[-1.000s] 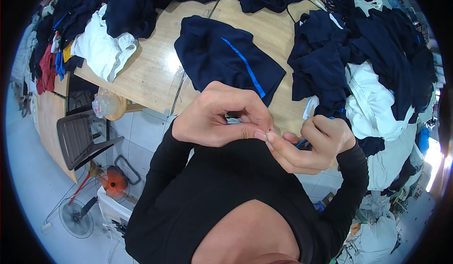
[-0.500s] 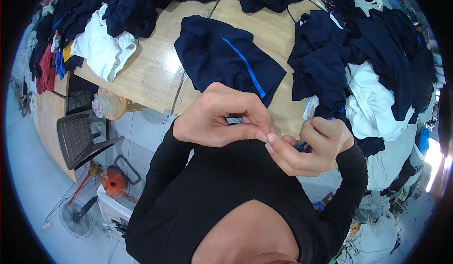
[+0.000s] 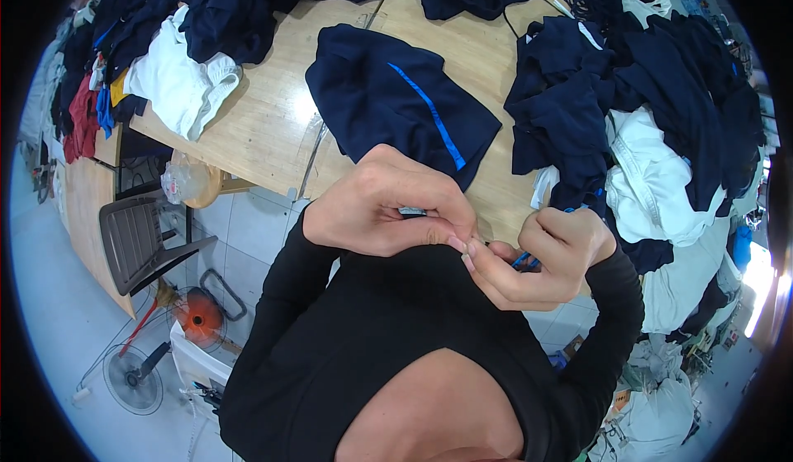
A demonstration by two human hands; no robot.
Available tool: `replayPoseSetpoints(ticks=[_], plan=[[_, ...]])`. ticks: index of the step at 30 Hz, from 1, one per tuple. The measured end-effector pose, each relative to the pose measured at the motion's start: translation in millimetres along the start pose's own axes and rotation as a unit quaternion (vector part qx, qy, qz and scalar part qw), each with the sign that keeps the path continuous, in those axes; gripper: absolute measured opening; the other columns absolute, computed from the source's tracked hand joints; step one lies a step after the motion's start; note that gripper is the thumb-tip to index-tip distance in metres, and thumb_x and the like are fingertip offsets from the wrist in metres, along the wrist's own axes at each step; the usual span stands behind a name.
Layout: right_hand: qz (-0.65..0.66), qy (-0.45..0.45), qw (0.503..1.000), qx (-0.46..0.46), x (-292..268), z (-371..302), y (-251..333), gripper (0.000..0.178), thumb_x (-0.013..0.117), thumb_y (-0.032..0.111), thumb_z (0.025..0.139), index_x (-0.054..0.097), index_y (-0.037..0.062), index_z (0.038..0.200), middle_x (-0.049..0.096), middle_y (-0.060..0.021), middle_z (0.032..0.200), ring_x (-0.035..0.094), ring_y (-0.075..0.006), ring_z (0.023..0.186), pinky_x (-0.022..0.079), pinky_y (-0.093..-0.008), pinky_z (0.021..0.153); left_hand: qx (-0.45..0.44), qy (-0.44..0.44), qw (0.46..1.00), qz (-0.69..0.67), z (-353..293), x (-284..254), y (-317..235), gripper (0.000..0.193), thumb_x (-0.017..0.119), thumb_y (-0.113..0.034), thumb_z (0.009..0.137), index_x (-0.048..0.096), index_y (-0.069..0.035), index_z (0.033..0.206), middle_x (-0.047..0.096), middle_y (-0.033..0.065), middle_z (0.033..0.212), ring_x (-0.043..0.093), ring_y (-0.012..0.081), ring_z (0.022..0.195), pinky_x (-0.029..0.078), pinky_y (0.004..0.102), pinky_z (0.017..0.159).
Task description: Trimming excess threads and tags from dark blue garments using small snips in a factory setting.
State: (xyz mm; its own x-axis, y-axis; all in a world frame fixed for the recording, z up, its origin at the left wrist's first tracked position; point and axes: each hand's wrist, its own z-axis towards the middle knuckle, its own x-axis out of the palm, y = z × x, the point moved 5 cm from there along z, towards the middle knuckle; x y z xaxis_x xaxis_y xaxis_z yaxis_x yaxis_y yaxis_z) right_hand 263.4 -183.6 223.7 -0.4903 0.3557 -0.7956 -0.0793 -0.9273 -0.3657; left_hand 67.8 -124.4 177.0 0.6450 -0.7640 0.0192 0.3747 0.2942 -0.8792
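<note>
In front of my chest both hands meet at the fingertips, above the near edge of the table. My left hand (image 3: 396, 206) is closed in a pinch of thumb and forefinger; whatever is between them is too small to make out. Against those tips press the thumb and finger of my right hand (image 3: 553, 260). Its other fingers are curled round a slim blue tool (image 3: 523, 260), mostly hidden in the palm. Just beyond my hands lies a navy garment piece (image 3: 372, 90) with a bright blue strip (image 3: 429, 111) running slantwise across it.
The wooden table (image 3: 273, 99) carries a navy and white clothing heap (image 3: 223, 24) at the far left. Another navy pile (image 3: 570, 90), with a white garment (image 3: 652, 181), sits on the right. A brown chair (image 3: 132, 243) and a fan (image 3: 136, 379) stand on the left.
My right hand has shifted very slightly left, its fingertips still against those of my left hand. The garment piece has stayed where it was.
</note>
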Motion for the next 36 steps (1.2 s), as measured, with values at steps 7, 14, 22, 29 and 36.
replayPoseSetpoints(ticks=[7, 14, 22, 29, 36], plan=[[0.073, -0.034, 0.995, 0.060, -2, 2, -1, 0.033, 0.071, -0.005, 0.086, 0.077, 0.0121, 0.114, 0.073, 0.0054, 0.120, 0.042, -0.0076, 0.061, 0.034, -0.0227, 0.055, -0.010, 0.013, 0.999, -0.044, 2, 1, 3, 0.012, 0.086, -0.001, 0.088, 0.080, -0.001, 0.099, 0.082, 0.0077, 0.094, 0.079, 0.0177, 0.080, 0.060, 0.0261, 0.069], [0.096, -0.085, 0.988, 0.090, 2, -2, -2, 0.039, 0.079, 0.005, 0.070, 0.080, 0.0124, 0.108, 0.078, -0.0001, 0.116, 0.041, -0.0115, 0.056, 0.028, -0.0252, 0.054, -0.025, -0.028, 0.995, -0.089, 0, 0, 7, 0.013, 0.087, -0.001, 0.089, 0.078, -0.001, 0.098, 0.082, 0.0075, 0.094, 0.079, 0.0136, 0.082, 0.059, 0.0247, 0.069], [0.128, -0.134, 0.977, 0.104, 4, -4, -1, 0.038, 0.076, 0.002, 0.071, 0.081, 0.0103, 0.108, 0.079, -0.0030, 0.116, 0.044, -0.0127, 0.059, 0.027, -0.0253, 0.051, 0.000, -0.015, 0.993, -0.117, 5, 2, 8, 0.014, 0.088, -0.001, 0.089, 0.078, 0.000, 0.098, 0.081, 0.0082, 0.093, 0.079, 0.0142, 0.084, 0.060, 0.0246, 0.070], [0.130, -0.108, 0.977, 0.130, 3, -5, 1, 0.037, 0.076, -0.002, 0.082, 0.081, 0.0132, 0.115, 0.075, 0.0020, 0.123, 0.045, -0.0109, 0.063, 0.035, -0.0235, 0.055, -0.022, -0.008, 0.989, -0.143, 4, 2, 10, 0.015, 0.087, -0.001, 0.090, 0.077, 0.000, 0.101, 0.081, 0.0095, 0.095, 0.080, 0.0152, 0.086, 0.062, 0.0252, 0.074], [0.125, -0.100, 0.981, 0.108, 3, -6, 3, 0.043, 0.073, -0.009, 0.080, 0.080, 0.0140, 0.116, 0.074, 0.0047, 0.122, 0.046, -0.0103, 0.063, 0.036, -0.0238, 0.055, -0.011, 0.015, 0.987, -0.162, 4, 5, 12, 0.013, 0.086, 0.001, 0.091, 0.076, 0.002, 0.100, 0.081, 0.0108, 0.096, 0.080, 0.0167, 0.087, 0.062, 0.0253, 0.074]])
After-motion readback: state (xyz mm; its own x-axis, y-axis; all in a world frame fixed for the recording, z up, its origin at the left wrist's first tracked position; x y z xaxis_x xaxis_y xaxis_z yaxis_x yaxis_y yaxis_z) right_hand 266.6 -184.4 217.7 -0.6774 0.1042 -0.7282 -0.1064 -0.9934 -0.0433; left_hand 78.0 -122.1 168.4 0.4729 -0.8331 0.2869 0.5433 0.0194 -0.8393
